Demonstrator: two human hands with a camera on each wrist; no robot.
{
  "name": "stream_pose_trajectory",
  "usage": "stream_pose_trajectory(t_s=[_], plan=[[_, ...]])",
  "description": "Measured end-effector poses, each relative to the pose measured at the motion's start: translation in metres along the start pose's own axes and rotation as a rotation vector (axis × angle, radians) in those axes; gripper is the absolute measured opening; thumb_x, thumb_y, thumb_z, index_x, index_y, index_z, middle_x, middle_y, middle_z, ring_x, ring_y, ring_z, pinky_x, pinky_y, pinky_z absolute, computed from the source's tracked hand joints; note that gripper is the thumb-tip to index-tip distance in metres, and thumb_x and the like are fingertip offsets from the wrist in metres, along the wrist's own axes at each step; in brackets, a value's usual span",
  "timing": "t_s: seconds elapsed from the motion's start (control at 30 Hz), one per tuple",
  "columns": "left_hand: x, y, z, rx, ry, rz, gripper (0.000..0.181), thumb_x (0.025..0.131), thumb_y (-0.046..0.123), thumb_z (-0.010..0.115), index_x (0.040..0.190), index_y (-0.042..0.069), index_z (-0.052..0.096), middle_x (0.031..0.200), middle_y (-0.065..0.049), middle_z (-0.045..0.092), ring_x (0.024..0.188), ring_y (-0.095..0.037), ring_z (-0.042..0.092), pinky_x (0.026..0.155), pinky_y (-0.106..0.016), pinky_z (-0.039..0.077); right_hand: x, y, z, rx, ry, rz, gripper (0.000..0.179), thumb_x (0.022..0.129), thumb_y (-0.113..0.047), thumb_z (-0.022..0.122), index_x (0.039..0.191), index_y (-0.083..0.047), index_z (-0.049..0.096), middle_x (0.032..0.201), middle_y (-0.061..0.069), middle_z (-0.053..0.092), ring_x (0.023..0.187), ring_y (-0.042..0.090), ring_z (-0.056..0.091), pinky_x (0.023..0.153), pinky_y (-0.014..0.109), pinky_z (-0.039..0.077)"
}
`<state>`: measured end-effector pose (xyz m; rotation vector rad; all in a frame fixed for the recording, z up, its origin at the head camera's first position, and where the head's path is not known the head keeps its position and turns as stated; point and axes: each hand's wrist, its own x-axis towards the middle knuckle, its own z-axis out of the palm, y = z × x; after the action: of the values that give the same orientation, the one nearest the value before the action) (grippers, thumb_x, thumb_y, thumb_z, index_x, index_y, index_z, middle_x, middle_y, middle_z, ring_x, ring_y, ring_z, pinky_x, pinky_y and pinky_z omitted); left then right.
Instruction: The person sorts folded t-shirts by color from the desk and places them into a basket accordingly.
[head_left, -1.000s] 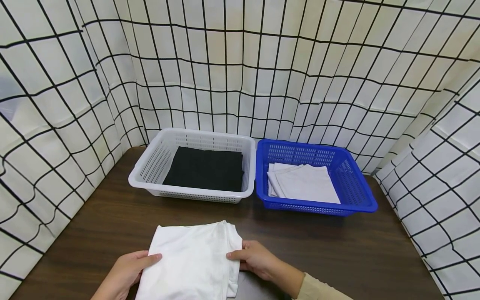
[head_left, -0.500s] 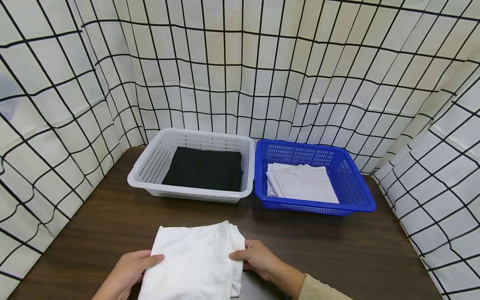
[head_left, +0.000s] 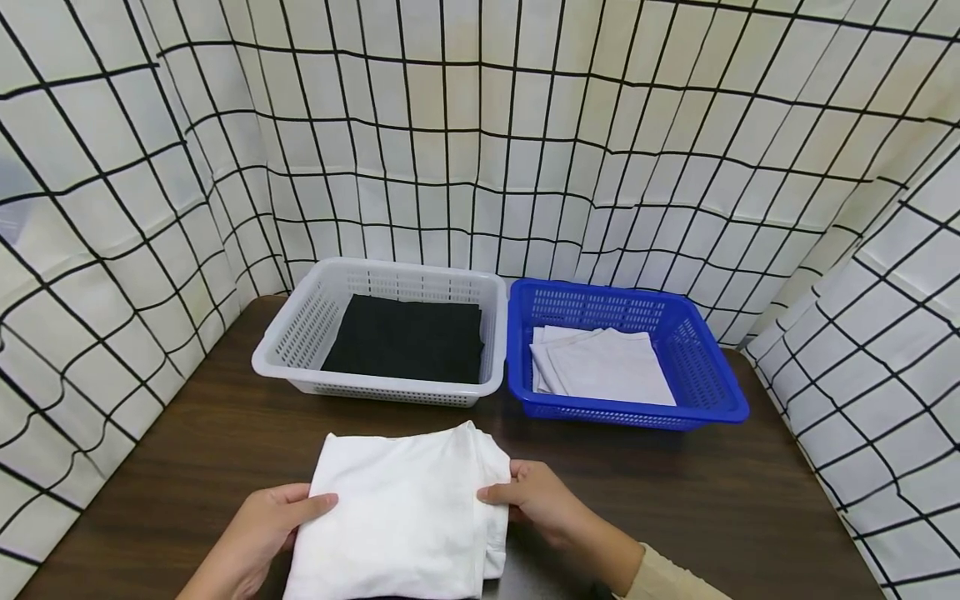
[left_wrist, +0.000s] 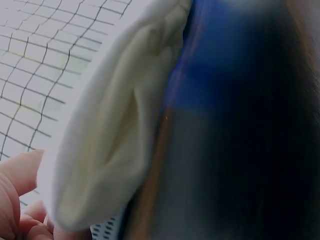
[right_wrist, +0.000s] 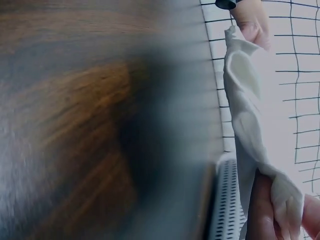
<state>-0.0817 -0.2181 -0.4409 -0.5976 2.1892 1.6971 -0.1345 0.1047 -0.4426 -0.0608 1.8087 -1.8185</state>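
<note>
A folded white cloth (head_left: 401,508), several layers thick, is stretched between my two hands over the near part of the table. My left hand (head_left: 258,529) pinches its left edge, thumb on top and fingers underneath. The right hand (head_left: 551,504) grips the opposite edge the same way, close to a loose folded flap. In the left wrist view, the layered edge of the cloth (left_wrist: 115,125) hangs in soft folds beside my fingers. Seen from the right wrist, its underside droops between the hands, with right-hand fingers (right_wrist: 262,207) tucked below it.
Behind the cloth stands a white perforated basket (head_left: 375,385) with a folded black cloth (head_left: 408,337) inside. To its right, a blue basket (head_left: 712,412) holds folded white cloths (head_left: 607,367). A white grid-patterned curtain (head_left: 480,150) encloses the dark wooden table (head_left: 187,450).
Both hands have moved the white cloth slightly right and away from the body, keeping their grip. The baskets and their contents stay as they were; the head view shifts slightly.
</note>
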Motion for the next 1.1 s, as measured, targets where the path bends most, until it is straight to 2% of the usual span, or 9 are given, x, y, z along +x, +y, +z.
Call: stream_pose_trajectory(t_s=[0.3, 0.5, 0.73, 1.0, 1.1], plan=[[-0.009, 0.027, 0.002, 0.002, -0.100, 0.099, 0.041, 0.092, 0.023, 0.071, 0.117, -0.010, 0.067, 0.087, 0.000, 0.075, 0.076, -0.014, 0.069, 0.070, -0.030, 0.058, -0.018, -0.022, -0.019, -0.010, -0.007, -0.011, 0.040, 0.086, -0.007, 0.070, 0.119, 0.012, 0.057, 0.096, 0.005, 0.075, 0.080, 0.009, 0.070, 0.073, 0.024, 0.060], [-0.009, 0.056, 0.002, 0.003, -0.111, 0.154, 0.041, 0.092, 0.021, 0.071, 0.120, -0.009, 0.066, 0.086, 0.002, 0.074, 0.075, -0.013, 0.069, 0.069, -0.030, 0.059, -0.024, -0.042, -0.031, -0.031, -0.008, -0.026, 0.044, 0.088, -0.011, 0.071, 0.123, 0.011, 0.056, 0.103, 0.008, 0.075, 0.084, 0.012, 0.071, 0.078, 0.028, 0.061], [-0.005, 0.082, 0.006, 0.046, -0.154, 0.228, 0.043, 0.093, 0.024, 0.070, 0.121, -0.009, 0.065, 0.093, -0.001, 0.076, 0.079, -0.014, 0.070, 0.072, -0.028, 0.059, -0.028, -0.063, -0.049, -0.057, 0.004, -0.051, 0.045, 0.090, -0.012, 0.069, 0.125, 0.012, 0.055, 0.104, 0.007, 0.075, 0.085, 0.013, 0.072, 0.078, 0.027, 0.061], [0.007, 0.100, 0.016, 0.006, -0.190, 0.248, 0.049, 0.092, 0.025, 0.072, 0.126, -0.010, 0.062, 0.096, 0.000, 0.076, 0.081, -0.013, 0.071, 0.075, -0.027, 0.060, -0.024, -0.073, -0.065, -0.057, 0.022, -0.013, 0.045, 0.093, -0.016, 0.067, 0.128, 0.008, 0.055, 0.102, 0.001, 0.074, 0.087, 0.012, 0.071, 0.079, 0.025, 0.060], [0.013, 0.104, 0.020, -0.010, -0.223, 0.252, 0.050, 0.092, 0.025, 0.072, 0.127, -0.010, 0.061, 0.096, -0.001, 0.076, 0.081, -0.013, 0.071, 0.075, -0.027, 0.060, -0.021, -0.074, -0.070, -0.056, 0.041, -0.013, 0.044, 0.093, -0.015, 0.066, 0.129, 0.008, 0.055, 0.102, 0.000, 0.073, 0.087, 0.012, 0.070, 0.079, 0.025, 0.060]])
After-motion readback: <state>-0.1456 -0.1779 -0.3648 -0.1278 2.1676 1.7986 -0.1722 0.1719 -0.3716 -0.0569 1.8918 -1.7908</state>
